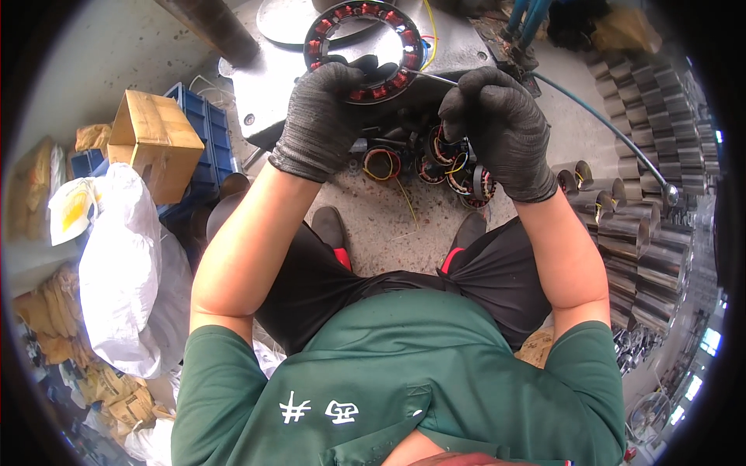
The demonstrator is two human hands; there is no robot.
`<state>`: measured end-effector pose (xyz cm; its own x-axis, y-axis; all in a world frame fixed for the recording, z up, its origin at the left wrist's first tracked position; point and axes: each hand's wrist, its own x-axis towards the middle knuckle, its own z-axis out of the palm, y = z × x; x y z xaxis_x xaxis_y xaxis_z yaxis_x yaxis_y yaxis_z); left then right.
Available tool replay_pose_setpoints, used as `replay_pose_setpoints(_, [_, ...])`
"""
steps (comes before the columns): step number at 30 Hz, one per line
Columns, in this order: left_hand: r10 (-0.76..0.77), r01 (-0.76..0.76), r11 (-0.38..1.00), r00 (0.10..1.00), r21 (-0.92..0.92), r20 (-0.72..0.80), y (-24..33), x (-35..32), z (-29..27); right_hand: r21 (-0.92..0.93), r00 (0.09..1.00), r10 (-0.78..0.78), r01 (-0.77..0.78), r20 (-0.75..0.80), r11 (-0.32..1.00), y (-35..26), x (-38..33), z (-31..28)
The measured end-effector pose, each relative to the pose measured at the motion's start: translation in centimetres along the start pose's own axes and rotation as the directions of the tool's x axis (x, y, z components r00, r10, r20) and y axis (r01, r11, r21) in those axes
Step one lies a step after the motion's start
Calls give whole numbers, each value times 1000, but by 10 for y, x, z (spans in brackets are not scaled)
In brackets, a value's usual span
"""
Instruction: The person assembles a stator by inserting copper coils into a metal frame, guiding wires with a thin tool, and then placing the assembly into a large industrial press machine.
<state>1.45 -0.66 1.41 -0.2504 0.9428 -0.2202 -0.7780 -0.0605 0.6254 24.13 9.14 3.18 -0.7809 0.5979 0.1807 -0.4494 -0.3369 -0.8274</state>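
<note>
A ring-shaped motor stator [412,48] with red copper windings is tilted up over the metal worktable [268,85]. My left hand [320,116], in a black glove, grips its near left edge, fingers reaching into the ring's opening. My gloved right hand [501,128] is closed round a thin metal rod [435,77], perhaps a screwdriver; its handle is hidden in the fist. The rod's tip meets the near right part of the stator. Yellow and red wires [432,35] trail off the ring's right side.
Several wound stators [447,167] lie on the floor below the table. Stacked metal cylinders [641,225] line the right side, with a blue hose [598,116] ending near them. At left stand a cardboard box [159,147], a blue crate [210,128] and a white sack [120,272].
</note>
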Motion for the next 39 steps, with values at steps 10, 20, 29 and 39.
replay_pose_setpoints(10, [-33, 43, 997, 986, -58, 164, -5, 4, -4, 310, 975, 217, -222, 51, 924, 26, -8, 20])
replay_pose_setpoints(20, [47, -48, 999, 999, 27, 13, -4, 0, 10, -81, 979, -184, 178, -82, 981, -1, -19, 12])
replay_pose_setpoints(29, [356, -355, 896, 933, 268, 46, -5, -3, 14, -339, 973, -232, 213, -16, 916, -1, -21, 22])
replay_pose_setpoints(39, [386, -389, 821, 917, 418, 97, -6, -4, 12, -453, 979, -204, 177, -12, 874, 4, -19, 22])
